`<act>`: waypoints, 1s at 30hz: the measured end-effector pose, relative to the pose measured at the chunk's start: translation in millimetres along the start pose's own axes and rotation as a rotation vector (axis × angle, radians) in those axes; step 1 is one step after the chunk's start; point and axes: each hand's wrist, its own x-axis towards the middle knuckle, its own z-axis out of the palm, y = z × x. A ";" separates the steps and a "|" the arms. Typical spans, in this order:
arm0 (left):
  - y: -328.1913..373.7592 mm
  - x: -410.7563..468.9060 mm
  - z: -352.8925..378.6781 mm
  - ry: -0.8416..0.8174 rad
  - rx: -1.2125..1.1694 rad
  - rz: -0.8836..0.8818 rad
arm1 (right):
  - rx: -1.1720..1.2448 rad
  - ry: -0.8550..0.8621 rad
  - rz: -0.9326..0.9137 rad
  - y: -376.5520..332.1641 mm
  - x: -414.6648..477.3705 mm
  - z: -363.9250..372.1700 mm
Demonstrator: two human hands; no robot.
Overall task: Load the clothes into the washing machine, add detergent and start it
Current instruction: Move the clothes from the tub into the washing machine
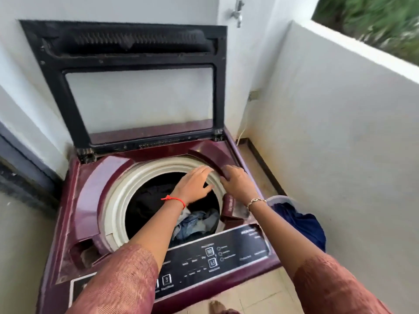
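The left hand [195, 184] lies flat, fingers straight, on the white tub ring [118, 200]; the right hand [238, 182] curls over the maroon corner panel [210, 152] just beside. Below both, clothes [195, 223] sit in the drum [154, 200]; a blue garment [303, 225] lies rightward, nearer the right hand.

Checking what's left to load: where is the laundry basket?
Head view, lower right: the basket sits just right of the washer, holding a dark blue cloth.
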 end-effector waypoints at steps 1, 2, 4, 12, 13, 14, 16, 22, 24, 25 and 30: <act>13.7 8.0 0.2 0.020 -0.002 0.036 | 0.032 0.054 0.008 10.8 -4.9 -10.1; 24.9 15.6 1.4 0.037 -0.005 0.072 | 0.051 0.091 0.016 21.7 -9.1 -17.6; 50.4 35.2 8.0 0.039 0.013 0.150 | 0.044 0.126 0.044 51.9 -19.5 -33.3; 143.5 118.7 77.5 -0.171 0.140 0.220 | -0.143 0.063 0.264 194.3 -61.2 -66.6; 154.7 128.3 92.2 -0.231 0.155 0.199 | -0.141 0.042 0.290 214.6 -66.9 -70.2; 165.9 137.4 105.9 -0.290 0.161 0.183 | -0.130 0.023 0.319 234.1 -72.2 -74.1; 188.0 152.7 132.2 -0.389 0.156 0.169 | -0.085 -0.028 0.384 271.7 -85.6 -80.5; 230.3 174.6 190.7 -0.515 0.104 0.159 | -0.065 -0.220 0.511 355.6 -119.1 -84.8; 237.8 181.0 207.5 -0.564 0.125 0.172 | -0.088 -0.265 0.541 376.0 -123.8 -82.5; 240.6 185.2 214.5 -0.588 0.135 0.176 | -0.089 -0.277 0.556 384.7 -124.4 -81.0; 243.7 212.2 241.8 -0.681 0.182 0.193 | -0.092 -0.314 0.574 417.3 -113.2 -70.5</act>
